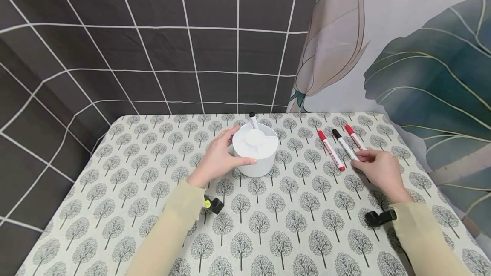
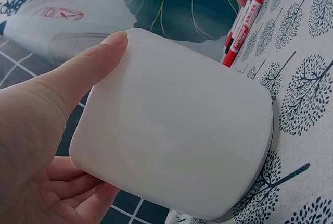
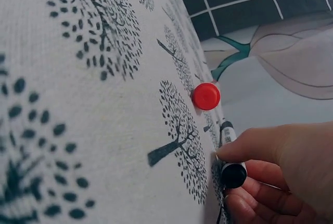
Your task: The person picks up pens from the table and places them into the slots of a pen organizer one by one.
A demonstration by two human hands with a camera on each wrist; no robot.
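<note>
A white round pen holder stands on the tree-print tablecloth, with one black-capped marker upright in a rear compartment. My left hand grips the holder's left side, thumb along the front. The left wrist view shows that thumb on the holder's wall. To the right lie three markers side by side: a red one, a black-capped one and another red one. My right hand pinches the near end of the black-capped marker, beside a red marker's end.
The tablecloth covers the whole table, which backs onto a dark grid-pattern curtain and a leaf-print curtain. Black wrist mounts sit at both sleeves. The table's right edge is close to the markers.
</note>
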